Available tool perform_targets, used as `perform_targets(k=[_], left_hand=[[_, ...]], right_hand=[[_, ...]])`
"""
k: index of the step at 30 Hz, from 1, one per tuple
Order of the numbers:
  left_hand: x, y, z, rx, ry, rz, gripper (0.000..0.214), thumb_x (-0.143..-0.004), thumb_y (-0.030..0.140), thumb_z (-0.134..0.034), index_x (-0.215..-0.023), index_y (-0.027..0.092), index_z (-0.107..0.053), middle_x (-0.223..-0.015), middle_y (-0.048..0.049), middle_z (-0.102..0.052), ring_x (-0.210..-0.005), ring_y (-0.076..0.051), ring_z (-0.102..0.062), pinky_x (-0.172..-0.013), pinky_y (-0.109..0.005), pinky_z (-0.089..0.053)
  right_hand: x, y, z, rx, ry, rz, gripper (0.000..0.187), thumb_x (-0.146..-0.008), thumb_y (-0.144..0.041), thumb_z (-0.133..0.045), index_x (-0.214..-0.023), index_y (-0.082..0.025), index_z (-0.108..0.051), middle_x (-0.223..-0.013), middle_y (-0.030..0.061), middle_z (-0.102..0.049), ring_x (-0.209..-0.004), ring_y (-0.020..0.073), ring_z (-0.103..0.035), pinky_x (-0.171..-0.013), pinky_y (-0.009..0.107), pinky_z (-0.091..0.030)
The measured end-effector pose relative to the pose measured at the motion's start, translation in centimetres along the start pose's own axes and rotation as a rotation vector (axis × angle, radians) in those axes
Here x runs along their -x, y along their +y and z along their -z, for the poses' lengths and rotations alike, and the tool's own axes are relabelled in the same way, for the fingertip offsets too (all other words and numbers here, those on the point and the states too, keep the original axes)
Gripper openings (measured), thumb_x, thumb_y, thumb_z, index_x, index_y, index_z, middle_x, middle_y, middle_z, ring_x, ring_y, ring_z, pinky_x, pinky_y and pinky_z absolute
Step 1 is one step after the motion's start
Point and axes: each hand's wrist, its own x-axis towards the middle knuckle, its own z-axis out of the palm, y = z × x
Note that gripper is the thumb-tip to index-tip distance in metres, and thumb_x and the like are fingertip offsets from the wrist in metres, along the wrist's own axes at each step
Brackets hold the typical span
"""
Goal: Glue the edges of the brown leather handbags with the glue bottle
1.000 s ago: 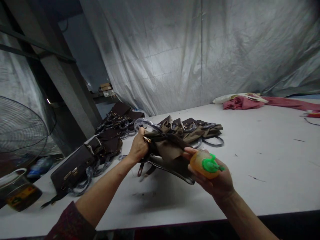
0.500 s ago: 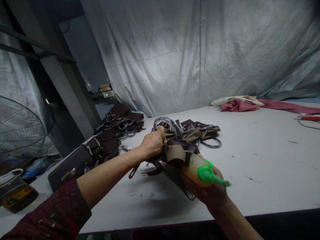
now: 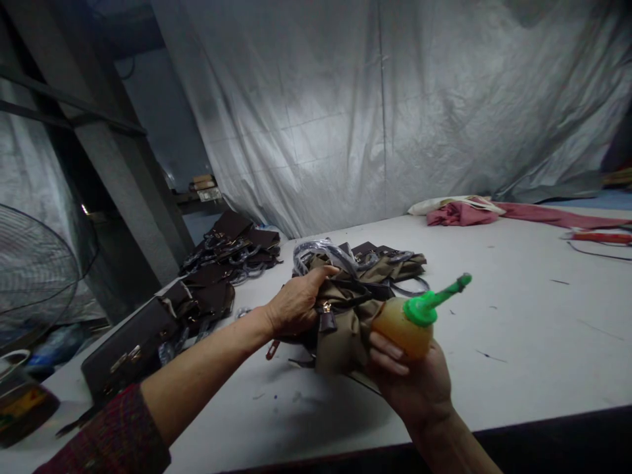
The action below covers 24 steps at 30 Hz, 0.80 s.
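Through the head camera I saw the brown bag (image 3: 343, 339) at the frame's middle, gripped by the left hand (image 3: 297, 304) at its upper left, while, right of it, the right hand (image 3: 417, 388) had fingers curled under the orange bottle (image 3: 405, 328).

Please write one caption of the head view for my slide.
The left hand grips a bag; the right hand holds a green-topped bottle beside it.
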Motion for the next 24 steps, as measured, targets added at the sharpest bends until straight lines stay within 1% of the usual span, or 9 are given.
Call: perform_targets(k=[4, 8, 11, 15, 17, 19, 22, 23, 24], left_hand=[[0.3, -0.7, 0.0, -0.001, 0.003, -0.151, 0.064, -0.071, 0.017, -0.057, -0.134, 0.021, -0.045, -0.117, -0.0115, -0.061, -0.097, -0.026, -0.064, -0.087, -0.036, -0.05], [0.6, -0.7, -0.6, -0.012, 0.013, -0.246, 0.065, -0.068, 0.024, -0.061, -0.131, 0.019, -0.046, -0.116, -0.0118, -0.057, -0.103, -0.028, -0.06, -0.09, -0.037, -0.051], [0.9, 0.0, -1.5, -0.058, 0.004, -0.206, 0.075, -0.069, 0.034, -0.063, -0.138, 0.019, -0.039, -0.117, -0.0126, -0.053, -0.104, -0.03, -0.059, -0.091, -0.041, -0.051], [1.4, 0.8, -3.0, -0.086, -0.059, -0.183, 0.096, -0.069, 0.043, -0.064, -0.151, 0.019, -0.02, -0.125, -0.0151, -0.044, -0.109, -0.033, -0.056, -0.09, -0.046, -0.053], [1.7, 1.0, -3.4, -0.075, -0.077, -0.19, 0.104, -0.068, 0.042, -0.064, -0.154, 0.018, -0.012, -0.127, -0.0164, -0.041, -0.109, -0.034, -0.056, -0.088, -0.048, -0.054], [2.0, 1.0, -3.8, -0.04, -0.092, -0.199, 0.109, -0.067, 0.037, -0.065, -0.156, 0.017, -0.007, -0.128, -0.0169, -0.04, -0.111, -0.034, -0.054, -0.089, -0.048, -0.054], [2.7, 1.0, -4.8, 0.039, -0.136, -0.231, 0.124, -0.058, 0.035, -0.073, -0.157, 0.016, 0.0, -0.132, -0.0178, -0.038, -0.125, -0.037, -0.044, -0.1, -0.05, -0.049], [3.1, 0.9, -5.3, 0.054, -0.127, -0.232, 0.128, -0.055, 0.034, -0.075, -0.157, 0.016, 0.001, -0.134, -0.0183, -0.037, -0.129, -0.038, -0.04, -0.104, -0.051, -0.046], [3.4, 0.8, -6.0, 0.056, -0.082, -0.213, 0.128, -0.055, 0.033, -0.076, -0.157, 0.017, 0.001, -0.136, -0.0187, -0.036, -0.13, -0.038, -0.039, -0.106, -0.052, -0.044]], right_hand=[[0.0, 0.2, -0.3, -0.056, 0.026, 0.014, 0.009, -0.082, -0.011, -0.062, -0.076, -0.017, -0.059, -0.065, -0.0021, -0.057, -0.051, 0.0064, -0.051, -0.039, 0.01, -0.041], [-0.1, 0.7, 0.1, -0.096, 0.029, 0.032, 0.009, -0.083, -0.011, -0.062, -0.076, -0.016, -0.059, -0.065, -0.0017, -0.055, -0.052, 0.0071, -0.052, -0.039, 0.011, -0.042], [-0.3, 1.4, 0.5, -0.119, 0.043, 0.049, 0.004, -0.084, -0.013, -0.061, -0.081, -0.016, -0.059, -0.067, -0.0022, -0.054, -0.052, 0.0065, -0.05, -0.04, 0.01, -0.043], [-0.6, 2.3, 0.9, -0.117, 0.085, 0.094, 0.007, -0.084, -0.015, -0.062, -0.08, -0.017, -0.057, -0.066, -0.003, -0.049, -0.054, 0.0073, -0.048, -0.042, 0.011, -0.044], [-0.7, 2.6, 1.1, -0.108, 0.105, 0.112, 0.01, -0.082, -0.015, -0.064, -0.076, -0.018, -0.056, -0.064, -0.0031, -0.046, -0.055, 0.0076, -0.047, -0.043, 0.011, -0.044], [-0.9, 2.7, 1.2, -0.109, 0.124, 0.124, 0.011, -0.08, -0.016, -0.065, -0.075, -0.018, -0.055, -0.064, -0.0031, -0.045, -0.056, 0.0078, -0.047, -0.044, 0.01, -0.044], [-1.2, 3.0, 1.1, -0.164, 0.179, 0.129, 0.008, -0.079, -0.018, -0.066, -0.078, -0.017, -0.058, -0.065, -0.0029, -0.047, -0.056, 0.0075, -0.046, -0.043, 0.01, -0.043], [-1.3, 3.1, 1.0, -0.188, 0.204, 0.134, 0.008, -0.078, -0.018, -0.066, -0.079, -0.017, -0.059, -0.065, -0.0027, -0.048, -0.056, 0.0074, -0.046, -0.043, 0.01, -0.043], [-1.3, 3.4, 0.9, -0.209, 0.229, 0.144, 0.007, -0.077, -0.017, -0.067, -0.08, -0.016, -0.059, -0.066, -0.0024, -0.049, -0.056, 0.0075, -0.047, -0.043, 0.01, -0.042]])
